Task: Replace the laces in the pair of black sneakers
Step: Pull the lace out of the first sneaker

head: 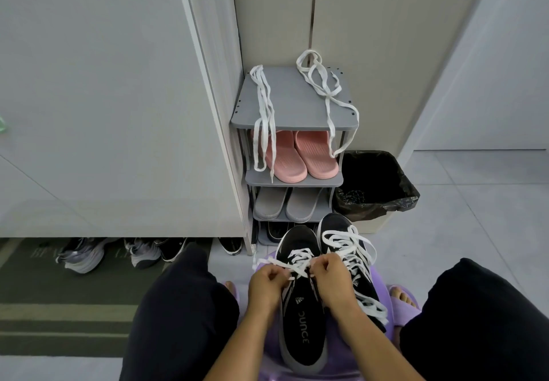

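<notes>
Mid-lacing: L hand (269,284) & R hand (332,276), fingers pinched on white lace (297,257) ends, over sneaker (301,330) on stool (350,372) btwn knees; 2nd sneaker (338,232) alongside looked laced; next prob. needed ends fed thru next eyelets, evenly.

Purple stool (344,364) bears a half-laced black sneaker (303,330) beside a laced black sneaker (341,232). Grey shoe rack (292,104) stands on the tiled floor (475,217). Top shelf: two loose white laces (263,113), draped over the front edge. Second shelf: pink slippers (300,157). Third shelf: grey slippers (285,205).
</notes>
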`<act>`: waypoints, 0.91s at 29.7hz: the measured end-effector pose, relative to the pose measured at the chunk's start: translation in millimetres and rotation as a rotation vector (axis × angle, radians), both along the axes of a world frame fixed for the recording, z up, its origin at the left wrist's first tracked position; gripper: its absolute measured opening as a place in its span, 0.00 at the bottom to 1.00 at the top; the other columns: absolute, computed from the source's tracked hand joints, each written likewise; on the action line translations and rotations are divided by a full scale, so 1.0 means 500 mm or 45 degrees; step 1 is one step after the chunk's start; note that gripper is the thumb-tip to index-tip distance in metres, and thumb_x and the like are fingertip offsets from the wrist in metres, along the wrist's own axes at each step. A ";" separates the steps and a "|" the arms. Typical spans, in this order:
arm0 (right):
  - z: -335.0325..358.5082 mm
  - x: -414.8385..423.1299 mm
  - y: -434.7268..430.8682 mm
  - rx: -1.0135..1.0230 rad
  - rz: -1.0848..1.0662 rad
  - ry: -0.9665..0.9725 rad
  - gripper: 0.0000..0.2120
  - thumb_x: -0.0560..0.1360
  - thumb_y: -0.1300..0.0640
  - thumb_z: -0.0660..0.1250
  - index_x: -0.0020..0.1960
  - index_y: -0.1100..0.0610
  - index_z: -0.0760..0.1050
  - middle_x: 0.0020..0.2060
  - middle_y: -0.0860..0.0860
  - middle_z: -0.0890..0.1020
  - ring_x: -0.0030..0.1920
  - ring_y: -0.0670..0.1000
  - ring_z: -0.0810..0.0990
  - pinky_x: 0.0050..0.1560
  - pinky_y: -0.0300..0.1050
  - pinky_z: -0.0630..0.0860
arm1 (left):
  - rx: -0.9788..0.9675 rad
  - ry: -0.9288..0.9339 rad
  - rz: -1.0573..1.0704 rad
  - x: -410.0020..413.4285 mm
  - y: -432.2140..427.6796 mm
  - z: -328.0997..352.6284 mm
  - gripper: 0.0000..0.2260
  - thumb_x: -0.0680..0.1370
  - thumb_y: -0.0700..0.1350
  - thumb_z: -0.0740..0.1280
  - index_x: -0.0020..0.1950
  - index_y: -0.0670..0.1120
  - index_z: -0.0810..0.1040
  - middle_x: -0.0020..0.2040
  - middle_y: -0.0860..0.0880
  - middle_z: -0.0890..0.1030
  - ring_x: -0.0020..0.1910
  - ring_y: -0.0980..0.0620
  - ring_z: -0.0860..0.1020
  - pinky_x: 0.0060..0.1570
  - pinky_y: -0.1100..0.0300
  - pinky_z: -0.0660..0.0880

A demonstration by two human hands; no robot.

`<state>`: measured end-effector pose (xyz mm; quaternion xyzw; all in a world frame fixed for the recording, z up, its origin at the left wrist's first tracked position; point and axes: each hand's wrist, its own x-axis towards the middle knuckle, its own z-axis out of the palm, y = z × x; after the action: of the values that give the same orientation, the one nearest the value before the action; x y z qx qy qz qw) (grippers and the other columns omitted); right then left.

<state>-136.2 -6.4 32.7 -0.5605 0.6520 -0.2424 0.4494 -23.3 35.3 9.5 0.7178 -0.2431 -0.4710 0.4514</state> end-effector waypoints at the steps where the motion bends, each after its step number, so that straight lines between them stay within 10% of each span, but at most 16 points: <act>1: 0.001 0.001 -0.001 -0.001 -0.024 -0.019 0.07 0.77 0.62 0.59 0.45 0.64 0.75 0.35 0.52 0.78 0.32 0.46 0.74 0.30 0.29 0.68 | -0.009 0.035 0.026 0.005 0.000 -0.002 0.11 0.75 0.33 0.66 0.34 0.43 0.74 0.28 0.49 0.77 0.31 0.52 0.74 0.33 0.66 0.71; 9: -0.021 0.000 0.033 -0.061 0.001 0.069 0.10 0.76 0.59 0.65 0.38 0.56 0.67 0.37 0.54 0.76 0.39 0.53 0.74 0.39 0.41 0.65 | -0.060 0.014 0.101 -0.036 0.024 0.000 0.07 0.76 0.35 0.66 0.39 0.44 0.73 0.34 0.49 0.77 0.33 0.56 0.73 0.31 0.73 0.69; 27: -0.012 0.012 0.045 0.067 -0.431 -0.575 0.05 0.78 0.63 0.58 0.44 0.59 0.68 0.30 0.52 0.73 0.30 0.48 0.69 0.27 0.37 0.67 | -0.095 -0.200 0.282 -0.001 0.004 0.013 0.10 0.77 0.37 0.64 0.37 0.47 0.71 0.36 0.48 0.76 0.37 0.50 0.73 0.38 0.65 0.69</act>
<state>-130.4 15.9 26.5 -0.3635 0.6257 -0.4158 0.5508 -24.0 37.5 16.2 0.7578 -0.2142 -0.3512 0.5065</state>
